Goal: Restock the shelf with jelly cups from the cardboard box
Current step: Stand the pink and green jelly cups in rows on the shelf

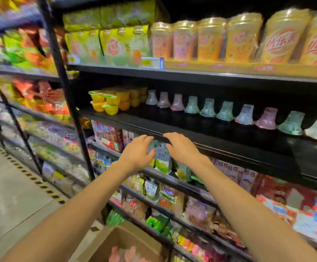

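Observation:
A row of several upside-down jelly cups [208, 110], green, pink and clear, stands along the black middle shelf [220, 133]. Both my hands hover side by side just below that shelf's front edge. My left hand [138, 152] and my right hand [181, 147] have loosely curved fingers and hold nothing. At the bottom of the view sits the open cardboard box [123, 241], with pink jelly cups [124, 255] visible inside.
Stacked yellow fruit cups [110, 102] fill the left end of the same shelf. Tall drink cups [242, 37] line the shelf above. Snack packets [163, 161] crowd the shelves below. A floor [12, 195] with a hazard-striped line lies to the left.

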